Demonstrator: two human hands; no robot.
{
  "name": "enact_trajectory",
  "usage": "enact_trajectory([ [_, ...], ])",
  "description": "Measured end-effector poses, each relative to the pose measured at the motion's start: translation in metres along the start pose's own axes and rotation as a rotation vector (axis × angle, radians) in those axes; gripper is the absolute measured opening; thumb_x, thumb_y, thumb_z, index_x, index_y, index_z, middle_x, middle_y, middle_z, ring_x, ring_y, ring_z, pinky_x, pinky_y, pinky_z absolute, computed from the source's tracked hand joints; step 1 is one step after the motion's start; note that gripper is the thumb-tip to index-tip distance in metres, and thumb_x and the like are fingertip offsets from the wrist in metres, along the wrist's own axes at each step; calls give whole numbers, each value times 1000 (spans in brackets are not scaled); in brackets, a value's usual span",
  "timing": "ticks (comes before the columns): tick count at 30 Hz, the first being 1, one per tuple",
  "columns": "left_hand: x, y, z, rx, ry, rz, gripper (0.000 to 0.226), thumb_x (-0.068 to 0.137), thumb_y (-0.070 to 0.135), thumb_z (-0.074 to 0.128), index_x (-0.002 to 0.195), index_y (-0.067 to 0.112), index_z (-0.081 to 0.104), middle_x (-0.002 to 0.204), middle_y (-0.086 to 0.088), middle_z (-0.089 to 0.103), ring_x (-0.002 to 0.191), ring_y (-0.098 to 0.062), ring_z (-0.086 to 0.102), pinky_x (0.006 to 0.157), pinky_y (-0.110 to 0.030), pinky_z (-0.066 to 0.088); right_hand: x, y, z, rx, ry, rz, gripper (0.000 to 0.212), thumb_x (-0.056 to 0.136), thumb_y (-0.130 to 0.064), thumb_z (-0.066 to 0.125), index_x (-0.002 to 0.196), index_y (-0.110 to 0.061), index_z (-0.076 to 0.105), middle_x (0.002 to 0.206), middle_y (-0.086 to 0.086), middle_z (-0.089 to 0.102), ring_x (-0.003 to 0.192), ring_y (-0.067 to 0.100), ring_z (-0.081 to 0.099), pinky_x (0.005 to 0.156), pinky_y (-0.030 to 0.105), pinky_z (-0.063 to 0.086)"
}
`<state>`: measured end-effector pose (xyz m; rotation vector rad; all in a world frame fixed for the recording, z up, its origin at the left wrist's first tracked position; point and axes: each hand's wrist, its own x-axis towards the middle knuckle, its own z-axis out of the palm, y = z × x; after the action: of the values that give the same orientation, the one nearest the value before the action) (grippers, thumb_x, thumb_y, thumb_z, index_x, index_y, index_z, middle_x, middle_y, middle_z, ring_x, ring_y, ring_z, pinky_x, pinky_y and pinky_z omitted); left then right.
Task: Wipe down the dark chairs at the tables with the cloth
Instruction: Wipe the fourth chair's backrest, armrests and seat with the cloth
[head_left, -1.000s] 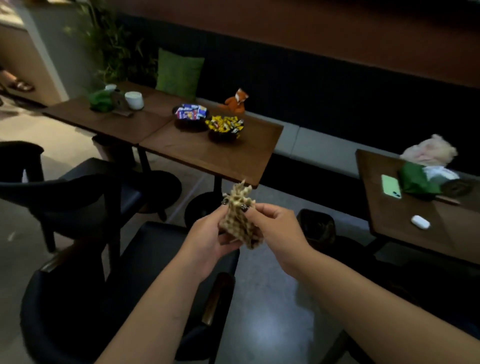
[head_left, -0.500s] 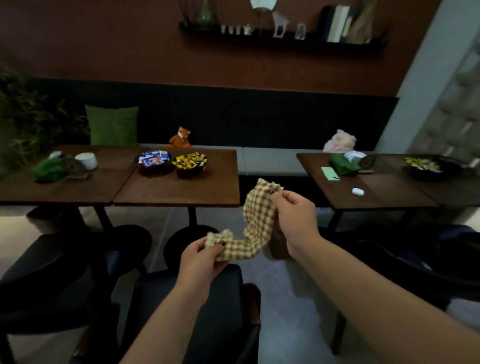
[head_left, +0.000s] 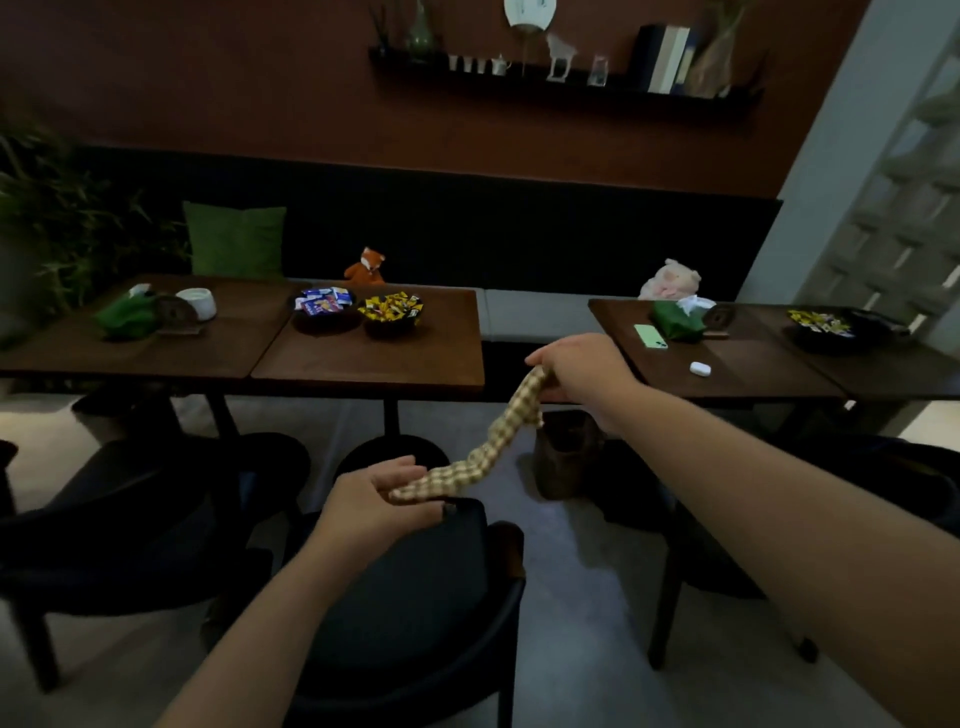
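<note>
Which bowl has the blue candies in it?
The left bowl of the pair on the middle table; the bowl beside it holds yellow ones.

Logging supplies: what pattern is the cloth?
Tan and cream check, cloth, head view.

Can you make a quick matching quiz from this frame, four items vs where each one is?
Items:
1. checked cloth
2. fox toy
3. green phone
4. books

Places:
A. on the wall shelf
B. on the right table, beside a white earbud case
C. stretched between the left hand and right hand
D. on the bench behind the table with the candy bowls

Pairs: 1-C, 2-D, 3-B, 4-A
</note>
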<state>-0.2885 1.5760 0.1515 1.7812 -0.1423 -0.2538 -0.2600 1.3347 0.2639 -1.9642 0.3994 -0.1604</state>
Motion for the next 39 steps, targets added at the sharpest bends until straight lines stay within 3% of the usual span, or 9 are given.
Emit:
enact_trajectory([
  [4, -17, 5, -23, 85, 60, 110, 15, 75, 9, 82, 85, 19, 79, 82, 0, 76, 81, -9, 71, 70, -18, 55, -29, -1, -13, -362, -76, -194, 15, 79, -7, 68, 79, -22, 67, 76, -4, 65, 69, 6, 63, 49, 9, 45],
  [8, -8, 9, -54, -77, 62, 18, 10, 84, 17, 74, 75, 19, 78, 81, -8, 76, 72, -17, 72, 61, -23, 55, -47, 1, -18, -487, -92, -269, 16, 78, -20, 74, 66, -30, 68, 64, -12, 66, 61, -2, 61, 46, 6, 38],
  [12, 13, 16, -88, -217, -70, -67, 18, 72, 38, 73, 86, 29, 80, 100, 5, 75, 90, -11, 71, 80, -30, 48, -47, -1, -14, -131, -124, -57, 8, 86, -15, 66, 83, -18, 73, 81, -3, 74, 79, 8, 68, 69, 23, 53],
  [16, 35, 39, -112, -300, -120, -20, 38, 68, 41, 71, 96, 15, 76, 106, -7, 74, 93, -19, 71, 80, -37, 53, -51, 0, 19, 455, -188, 156, 21, 97, -10, 48, 109, -8, 65, 105, 12, 72, 98, 27, 68, 83, 44, 55],
  [22, 49, 76, -150, -282, -85, 103, 54, 49, 40, 87, 93, 11, 76, 96, -11, 76, 88, -24, 73, 71, -35, 59, -58, -10, 76, 463, 16, -8, 30, 78, -10, 75, 106, -8, 64, 99, 7, 73, 89, 19, 71, 72, 33, 57],
  [27, 54, 89, -175, -231, -38, 134, 44, 39, 25, 88, 78, 12, 73, 84, -10, 76, 74, -19, 73, 63, -29, 57, -49, -29, 82, 320, 77, -105, 20, 85, -12, 69, 105, -9, 65, 98, 6, 73, 89, 15, 70, 76, 29, 57],
  [30, 51, 94, -183, -262, 20, 154, 38, 45, 9, 79, 80, 12, 65, 67, -1, 73, 56, -9, 68, 46, -19, 50, -44, -42, 68, 308, -59, -108, 14, 94, -11, 57, 107, -9, 63, 99, 7, 71, 89, 17, 68, 74, 29, 57],
  [34, 38, 108, -181, -356, -54, 114, 29, 63, 10, 73, 91, 7, 70, 79, -5, 76, 67, -14, 72, 50, -23, 54, -41, -61, 43, 318, -273, -71, 13, 95, -10, 53, 98, -10, 66, 87, 5, 72, 79, 15, 68, 70, 32, 57],
  [39, 36, 135, -178, -355, -74, 16, 22, 96, 19, 55, 104, 3, 68, 97, -11, 75, 80, -20, 73, 58, -34, 58, -32, -83, 26, 367, -157, -110, 18, 94, -23, 56, 93, -16, 73, 89, 1, 75, 77, 13, 71, 60, 29, 54],
])
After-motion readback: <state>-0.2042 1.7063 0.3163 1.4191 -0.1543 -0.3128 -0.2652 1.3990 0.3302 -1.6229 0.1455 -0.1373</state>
